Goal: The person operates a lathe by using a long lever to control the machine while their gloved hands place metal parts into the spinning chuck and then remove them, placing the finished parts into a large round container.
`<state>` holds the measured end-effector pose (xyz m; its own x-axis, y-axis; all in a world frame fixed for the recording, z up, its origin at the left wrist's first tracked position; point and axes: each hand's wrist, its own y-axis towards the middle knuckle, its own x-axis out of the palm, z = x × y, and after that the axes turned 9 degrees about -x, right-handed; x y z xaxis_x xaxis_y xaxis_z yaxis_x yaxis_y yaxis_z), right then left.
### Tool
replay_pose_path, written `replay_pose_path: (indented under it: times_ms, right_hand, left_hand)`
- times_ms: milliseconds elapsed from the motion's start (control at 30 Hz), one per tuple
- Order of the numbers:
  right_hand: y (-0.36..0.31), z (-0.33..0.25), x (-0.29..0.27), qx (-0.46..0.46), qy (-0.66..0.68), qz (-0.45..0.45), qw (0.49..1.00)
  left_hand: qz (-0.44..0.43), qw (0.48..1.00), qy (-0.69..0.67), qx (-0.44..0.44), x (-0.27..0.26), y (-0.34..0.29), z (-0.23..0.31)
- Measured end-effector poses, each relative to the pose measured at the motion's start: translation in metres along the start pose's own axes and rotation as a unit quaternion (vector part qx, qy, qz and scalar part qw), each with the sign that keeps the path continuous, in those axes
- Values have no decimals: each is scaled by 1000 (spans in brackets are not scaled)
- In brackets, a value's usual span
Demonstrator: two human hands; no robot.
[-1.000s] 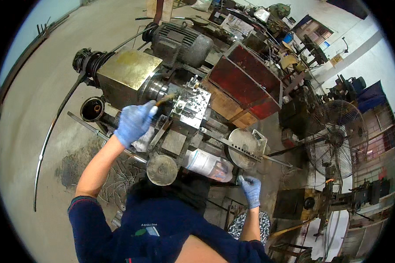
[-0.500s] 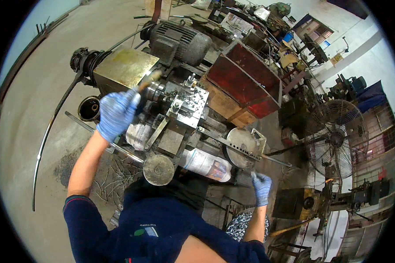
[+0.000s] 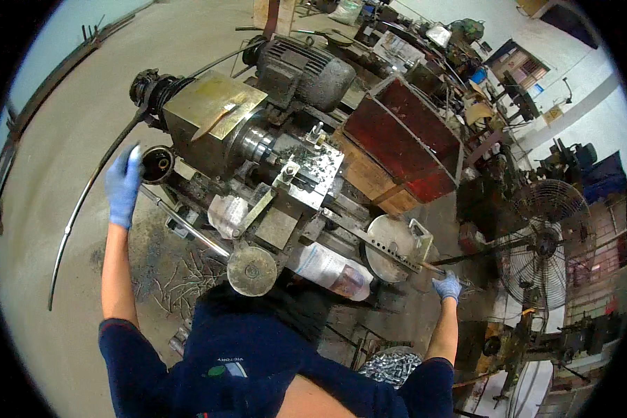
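Observation:
My left hand (image 3: 122, 187), in a blue-and-white knit glove, is raised beside a black round pot (image 3: 158, 166) on the left of a small lathe-like machine. Its fingers point up and look loosely apart, with nothing visible in them. A slim wooden-handled tool (image 3: 214, 122) lies on the brass-coloured headstock box (image 3: 240, 94). My right hand (image 3: 447, 285), gloved alike, is closed around the end of a lever (image 3: 433, 269) at the machine's right. This lever extends from a flat bar with a row of holes (image 3: 376, 240). A metal chuck (image 3: 258, 145) faces the chip-covered tool block (image 3: 313, 171).
A motor (image 3: 303, 73) and a red open box (image 3: 404, 132) stand behind the machine. At the near side are a round metal disc (image 3: 251, 271) and a white printed sack (image 3: 331, 270). Small metal parts fill a basket (image 3: 390, 367) at lower right. A large fan (image 3: 543, 244) stands farther right.
My left hand has let go of the wooden-handled tool on the headstock box and moved left. My right hand has gone right and up to the lever's end. The view has shifted slightly.

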<state>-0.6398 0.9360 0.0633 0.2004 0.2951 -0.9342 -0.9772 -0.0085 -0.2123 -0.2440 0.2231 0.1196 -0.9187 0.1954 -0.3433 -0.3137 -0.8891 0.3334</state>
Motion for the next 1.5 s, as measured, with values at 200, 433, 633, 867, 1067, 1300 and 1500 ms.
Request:
replay_pose_path:
  times_ms: [200,433,633,867,1067,1300,1500]
  right_hand:
    - [-2,-10,25,14,14,32,999]
    - [-85,2,81,52,49,128,989]
    - [-163,30,93,108,152,64,980]
    - [-219,135,147,233,113,27,965]
    - [-276,142,177,201,80,-11,976]
    - [-289,148,193,231,56,-61,969]
    - [-298,142,188,267,92,-68,957]
  left_hand:
    - [-77,940,255,-212,-41,-50,-234]
    - [-308,814,486,-84,49,-67,-277]
    - [-405,691,585,124,89,-25,-235]
    - [-276,797,536,15,36,-27,-264]
    - [6,929,-140,-343,-16,-4,-241]
    - [112,927,21,-358,44,18,-179]
    - [158,924,62,-342,55,21,-194]
